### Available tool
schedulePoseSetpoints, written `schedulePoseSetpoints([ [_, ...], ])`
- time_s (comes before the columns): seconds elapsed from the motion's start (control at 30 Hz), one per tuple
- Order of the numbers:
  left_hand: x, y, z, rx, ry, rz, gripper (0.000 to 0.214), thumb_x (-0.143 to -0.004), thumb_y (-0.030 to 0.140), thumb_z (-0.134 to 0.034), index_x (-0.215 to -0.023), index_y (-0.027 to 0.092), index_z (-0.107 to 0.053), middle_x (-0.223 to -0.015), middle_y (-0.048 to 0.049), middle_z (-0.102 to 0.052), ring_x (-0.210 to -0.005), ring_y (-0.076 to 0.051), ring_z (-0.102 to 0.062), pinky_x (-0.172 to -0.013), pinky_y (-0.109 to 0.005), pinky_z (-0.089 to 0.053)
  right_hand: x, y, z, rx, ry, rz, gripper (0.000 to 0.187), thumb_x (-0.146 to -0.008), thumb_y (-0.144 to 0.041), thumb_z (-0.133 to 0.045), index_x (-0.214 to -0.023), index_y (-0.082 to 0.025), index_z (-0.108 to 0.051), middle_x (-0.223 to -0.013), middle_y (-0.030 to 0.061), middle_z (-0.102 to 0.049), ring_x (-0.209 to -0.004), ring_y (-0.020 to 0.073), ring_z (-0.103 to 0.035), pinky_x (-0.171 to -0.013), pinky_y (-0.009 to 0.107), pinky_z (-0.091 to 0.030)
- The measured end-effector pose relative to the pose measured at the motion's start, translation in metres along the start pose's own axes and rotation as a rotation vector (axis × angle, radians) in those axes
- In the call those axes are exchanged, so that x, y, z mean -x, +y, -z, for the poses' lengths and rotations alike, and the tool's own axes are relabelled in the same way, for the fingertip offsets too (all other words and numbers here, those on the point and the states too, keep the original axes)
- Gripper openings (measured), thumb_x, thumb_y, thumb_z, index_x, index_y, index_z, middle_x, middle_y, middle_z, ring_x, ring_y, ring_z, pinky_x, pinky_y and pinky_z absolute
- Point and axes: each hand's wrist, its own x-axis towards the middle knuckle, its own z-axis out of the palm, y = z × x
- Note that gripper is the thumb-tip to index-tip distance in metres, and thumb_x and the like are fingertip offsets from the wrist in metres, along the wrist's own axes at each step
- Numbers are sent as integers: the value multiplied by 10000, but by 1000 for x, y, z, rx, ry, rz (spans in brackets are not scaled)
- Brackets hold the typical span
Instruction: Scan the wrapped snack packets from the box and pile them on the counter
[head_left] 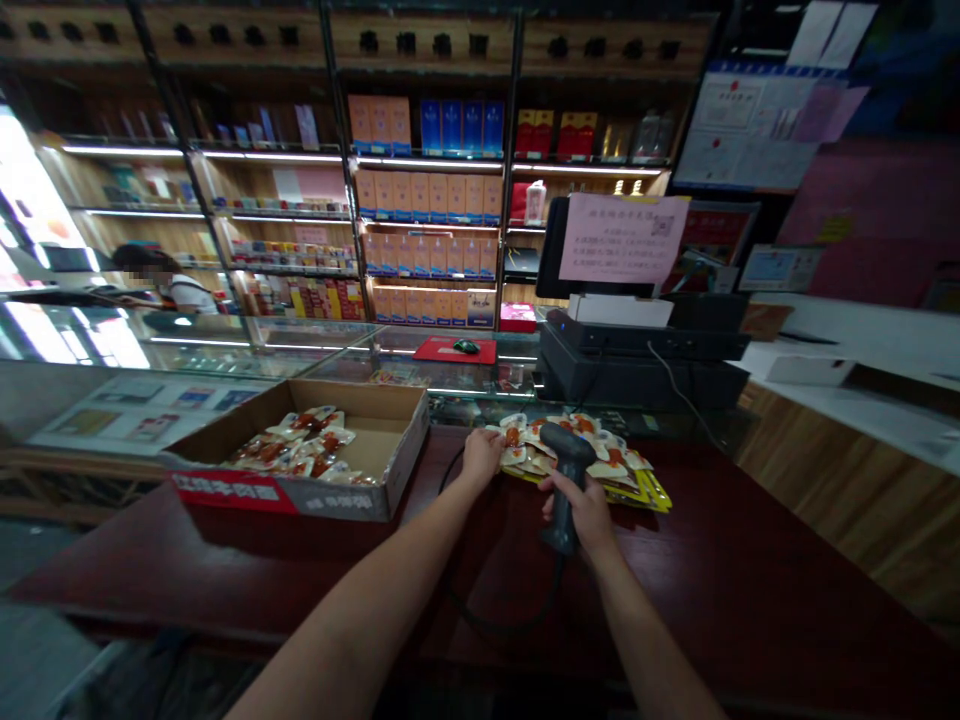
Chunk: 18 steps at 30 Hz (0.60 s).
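In the head view, my right hand (pixel 589 505) is wrapped around the handle of a dark grey barcode scanner (pixel 571 465), its head raised over a pile of snack packets (pixel 615 458). The packets are small, pale and clear, with reddish-brown food inside, and yellow packaging lies under them. My left hand (pixel 482 457) is closed at the pile's left edge, its fingertips pinching a snack packet (pixel 513 436). The scanner's black cable (pixel 517 628) loops over the dark red table. To the left, an open cardboard box (pixel 409 450) holds several similar packets (pixel 307 440).
The dark red table (pixel 315 570) bears the box and the pile. Behind it stand a glass counter (pixel 360 350), a red mat (pixel 435 348) with a green mouse, and a monitor (pixel 553 245) over black equipment. Shelves with boxed goods line the wall. A person (pixel 191 293) is at far left.
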Motion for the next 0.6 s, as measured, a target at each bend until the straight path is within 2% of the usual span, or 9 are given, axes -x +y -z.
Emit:
schedulePoseSetpoints([
  [0.1,5,-3,27,-10,70,-92,206,-731,117,-537,-860,118,-697,-976,-112,-638,-957,-183,-568,-890,-281,-414,2,16,-23,-1,-75,-24,301,-639,-440,-679,-660,-153,-593,-389,-2,-586,-313,135,-520,-343,231,-433],
  [0.17,5,-9,54,-24,128,-166,251,-689,63,-523,-868,132,-685,-1023,-108,-618,-994,-181,-559,-923,-295,-415,4,27,-40,-13,-136,-45,298,-660,-439,-667,-675,-150,-595,-370,-10,-565,-317,139,-522,-344,229,-428],
  [0.27,-7,-29,107,-107,220,-220,243,-703,95,-530,-890,163,-669,-1044,-88,-612,-1016,-181,-556,-946,-317,-417,8,40,-65,-58,-202,-56,302,-666,-428,-673,-749,-148,-596,-413,-19,-581,-325,136,-523,-340,227,-421],
  [0.33,-21,-50,149,-232,233,-140,233,-735,159,-537,-930,156,-664,-1036,-96,-626,-989,-189,-574,-921,-313,-431,11,45,-78,-96,-229,-56,335,-650,-423,-692,-811,-147,-590,-494,-10,-623,-332,128,-523,-338,230,-424],
  [0.4,-35,-77,191,-409,140,33,286,-734,167,-541,-993,134,-658,-1029,-118,-651,-985,-209,-590,-895,-303,-434,14,50,-87,-134,-253,-58,380,-633,-423,-710,-864,-151,-578,-577,1,-656,-338,122,-524,-336,236,-429],
  [0.47,-43,-105,228,-585,-64,199,327,-713,112,-518,-1004,128,-667,-1040,-135,-662,-981,-226,-604,-861,-298,-436,17,53,-91,-157,-287,-61,409,-629,-430,-717,-893,-155,-567,-616,5,-666,-340,122,-524,-335,242,-431],
  [0.53,-43,-131,256,-612,-164,233,334,-629,54,-557,-911,157,-704,-964,-107,-692,-938,-222,-623,-830,-272,-436,18,57,-90,-163,-325,-54,418,-638,-438,-715,-906,-157,-560,-628,7,-667,-345,125,-528,-338,246,-433],
  [0.6,-37,-151,273,-599,-296,243,339,-564,39,-589,-832,200,-720,-871,-61,-709,-887,-215,-635,-804,-261,-434,18,60,-87,-162,-356,-38,414,-663,-436,-706,-926,-153,-557,-647,13,-671,-358,125,-534,-352,248,-437],
])
